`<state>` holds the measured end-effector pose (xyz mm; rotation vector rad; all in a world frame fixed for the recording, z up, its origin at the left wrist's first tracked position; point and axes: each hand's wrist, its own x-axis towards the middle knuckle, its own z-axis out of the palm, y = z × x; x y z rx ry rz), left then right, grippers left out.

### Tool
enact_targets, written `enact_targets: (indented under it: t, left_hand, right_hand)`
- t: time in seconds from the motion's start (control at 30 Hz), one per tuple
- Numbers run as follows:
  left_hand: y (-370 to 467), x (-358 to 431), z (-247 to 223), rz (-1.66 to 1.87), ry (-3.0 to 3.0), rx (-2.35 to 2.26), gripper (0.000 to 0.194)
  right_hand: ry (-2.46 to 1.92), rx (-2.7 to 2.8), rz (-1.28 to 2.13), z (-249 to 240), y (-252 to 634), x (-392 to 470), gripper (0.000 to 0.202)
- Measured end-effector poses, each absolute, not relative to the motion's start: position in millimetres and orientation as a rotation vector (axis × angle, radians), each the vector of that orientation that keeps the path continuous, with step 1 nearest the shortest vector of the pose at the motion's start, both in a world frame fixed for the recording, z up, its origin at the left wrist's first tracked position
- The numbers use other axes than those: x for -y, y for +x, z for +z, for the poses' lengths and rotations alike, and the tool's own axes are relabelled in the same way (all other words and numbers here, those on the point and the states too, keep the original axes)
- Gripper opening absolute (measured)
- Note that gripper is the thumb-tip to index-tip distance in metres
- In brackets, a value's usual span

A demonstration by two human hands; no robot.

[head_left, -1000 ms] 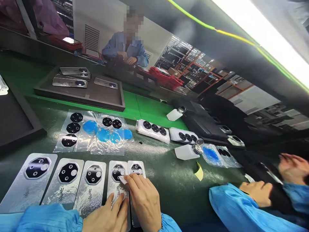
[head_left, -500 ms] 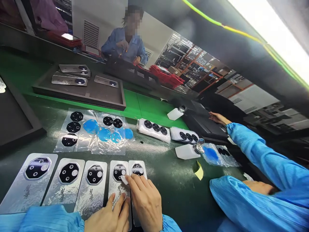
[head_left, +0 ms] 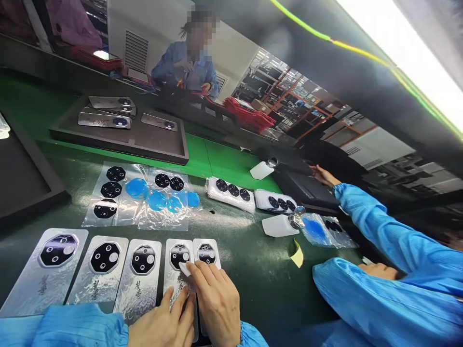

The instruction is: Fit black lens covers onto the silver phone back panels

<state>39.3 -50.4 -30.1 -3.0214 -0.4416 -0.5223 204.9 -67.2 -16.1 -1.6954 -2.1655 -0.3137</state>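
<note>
Several silvery rippled panels, each with a black octagonal lens area and dark script, lie in a row at the near edge of the bench. My right hand (head_left: 219,299) pinches a small folded white wipe (head_left: 185,269) against the fourth panel (head_left: 170,278), just below its black octagon. With fingers spread, my left hand (head_left: 166,315) rests flat on that panel's lower part. The fifth panel (head_left: 199,245) is mostly covered by my right hand. To the left lie the third panel (head_left: 134,284), the second panel (head_left: 90,285) and the largest-looking panel (head_left: 34,289).
Behind the panels are clear film sheets (head_left: 126,217) with black and blue stickers. White sticker stacks (head_left: 231,200), white pump bottles (head_left: 280,226) and a yellow paper scrap (head_left: 297,255) lie rightward. A dark tray (head_left: 155,152) holds more panels. A co-worker's blue sleeve (head_left: 365,207) reaches in from the right.
My hands and the wipe stay at nearly the same spot on the fourth panel. The co-worker's outstretched arm at the right has shifted slightly left. The person behind the glass has moved their hands.
</note>
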Motion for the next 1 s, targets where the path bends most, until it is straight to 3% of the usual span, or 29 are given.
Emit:
enact_targets:
  t: [1.0]
  left_hand:
    - [39.8,48.7,-24.5,-0.562,-2.979,0.439,0.03]
  right_hand:
    - [-1.711,2.168,-0.311,-17.7,205.6,67.0,0.031]
